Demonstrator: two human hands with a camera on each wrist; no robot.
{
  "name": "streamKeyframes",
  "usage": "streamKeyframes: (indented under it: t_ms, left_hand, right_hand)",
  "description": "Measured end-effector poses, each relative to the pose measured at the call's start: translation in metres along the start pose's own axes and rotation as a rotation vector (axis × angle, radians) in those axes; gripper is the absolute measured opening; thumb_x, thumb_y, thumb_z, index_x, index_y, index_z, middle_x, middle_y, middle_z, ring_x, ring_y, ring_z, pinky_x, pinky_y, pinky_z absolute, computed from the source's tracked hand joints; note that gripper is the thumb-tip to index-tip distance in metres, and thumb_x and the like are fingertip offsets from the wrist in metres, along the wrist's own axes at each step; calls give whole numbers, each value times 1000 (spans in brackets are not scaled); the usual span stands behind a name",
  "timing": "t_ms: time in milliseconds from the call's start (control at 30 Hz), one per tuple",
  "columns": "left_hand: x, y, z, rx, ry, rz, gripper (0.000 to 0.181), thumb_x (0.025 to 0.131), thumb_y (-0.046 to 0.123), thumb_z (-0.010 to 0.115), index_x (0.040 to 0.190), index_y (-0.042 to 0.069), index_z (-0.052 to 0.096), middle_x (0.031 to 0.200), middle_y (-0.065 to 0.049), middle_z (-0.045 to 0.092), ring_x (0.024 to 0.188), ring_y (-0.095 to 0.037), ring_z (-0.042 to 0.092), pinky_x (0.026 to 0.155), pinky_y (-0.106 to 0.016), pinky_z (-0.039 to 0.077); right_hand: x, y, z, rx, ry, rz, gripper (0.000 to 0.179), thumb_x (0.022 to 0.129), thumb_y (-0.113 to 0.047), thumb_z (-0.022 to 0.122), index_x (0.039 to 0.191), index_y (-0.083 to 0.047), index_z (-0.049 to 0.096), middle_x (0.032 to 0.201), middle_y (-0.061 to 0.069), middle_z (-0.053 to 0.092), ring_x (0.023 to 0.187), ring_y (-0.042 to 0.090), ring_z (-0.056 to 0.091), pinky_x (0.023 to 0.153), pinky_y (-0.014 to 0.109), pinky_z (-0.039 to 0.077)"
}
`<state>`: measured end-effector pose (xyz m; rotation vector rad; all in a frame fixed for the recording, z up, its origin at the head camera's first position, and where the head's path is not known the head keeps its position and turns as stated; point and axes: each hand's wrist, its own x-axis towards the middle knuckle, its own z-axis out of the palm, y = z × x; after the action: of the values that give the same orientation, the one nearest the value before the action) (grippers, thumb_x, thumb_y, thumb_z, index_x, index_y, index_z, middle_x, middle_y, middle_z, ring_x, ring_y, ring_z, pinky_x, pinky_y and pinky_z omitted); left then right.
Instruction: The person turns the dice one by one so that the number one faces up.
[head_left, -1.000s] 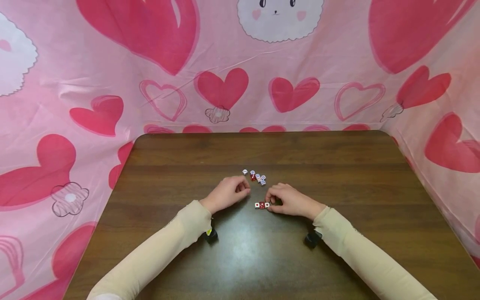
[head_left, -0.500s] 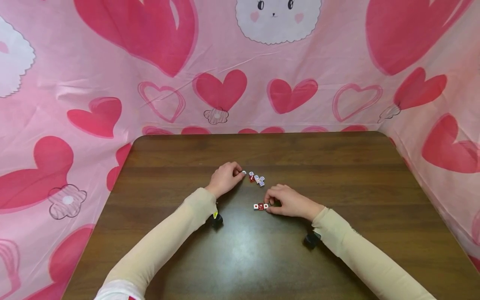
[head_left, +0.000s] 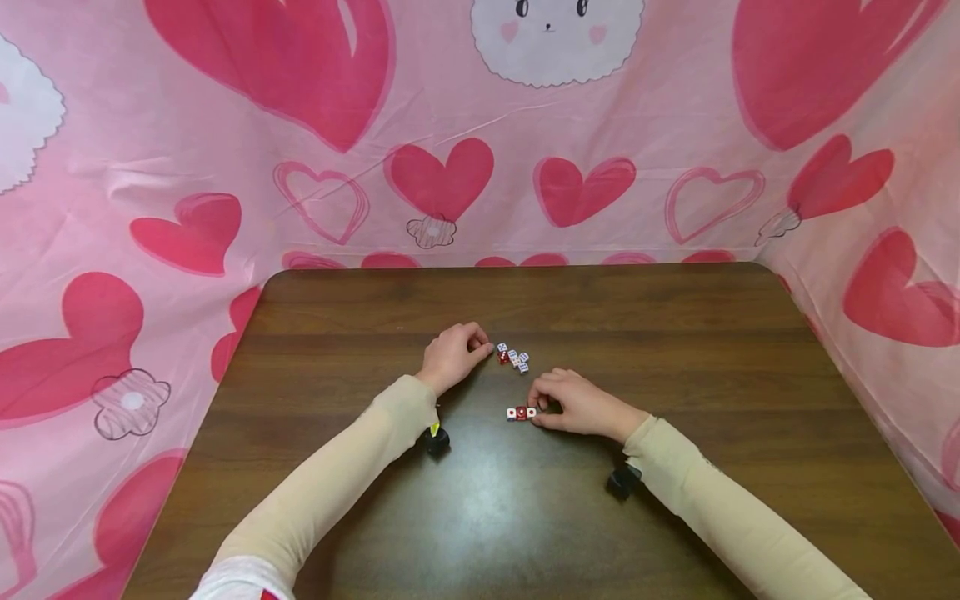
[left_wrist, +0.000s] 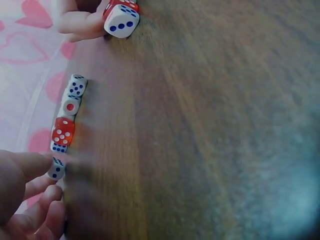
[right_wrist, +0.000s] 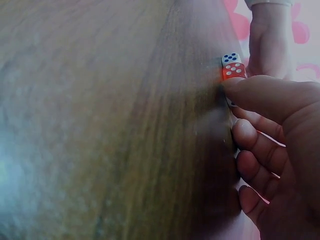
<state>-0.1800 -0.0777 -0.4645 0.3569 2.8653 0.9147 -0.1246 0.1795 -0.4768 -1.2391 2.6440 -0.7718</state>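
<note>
My left hand pinches a white die with blue pips between thumb and fingers, at the left end of a loose group of dice. That die is hidden by the fingertips in the head view. Beside it lie a red die and several white dice. Nearer the body, two white dice stand in a row with a red die between them. My right hand holds the right-hand white die of this row between thumb and fingertips; the thumb partly covers it in the right wrist view.
The brown wooden table carries all the dice. A pink cloth with hearts hangs around its back and sides. Black wrist cameras sit below both wrists, low over the tabletop.
My left hand has moved away from the body to the leftmost white die and taken it between thumb and fingers. My right hand has stayed at the three-dice row.
</note>
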Motion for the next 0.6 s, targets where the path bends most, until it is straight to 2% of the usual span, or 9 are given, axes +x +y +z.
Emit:
streamKeyframes:
  t_ms: [267, 600]
  left_hand:
    - [-1, -7, 3, -23, -6, 56, 15, 97, 33, 75, 104, 20, 70, 95, 4, 67, 85, -16, 63, 74, -40, 48]
    - [-7, -8, 3, -16, -27, 75, 17, 93, 29, 79, 103, 21, 70, 96, 5, 65, 88, -16, 63, 76, -41, 48]
  right_hand:
    - [1, -3, -1, 11, -26, 31, 16, 91, -24, 79, 94, -21, 64, 84, -11, 54, 84, 9, 46, 83, 34, 38]
    - [1, -3, -1, -13, -11, 9, 17, 90, -24, 80, 93, -20, 63, 84, -12, 53, 83, 8, 46, 83, 34, 39]
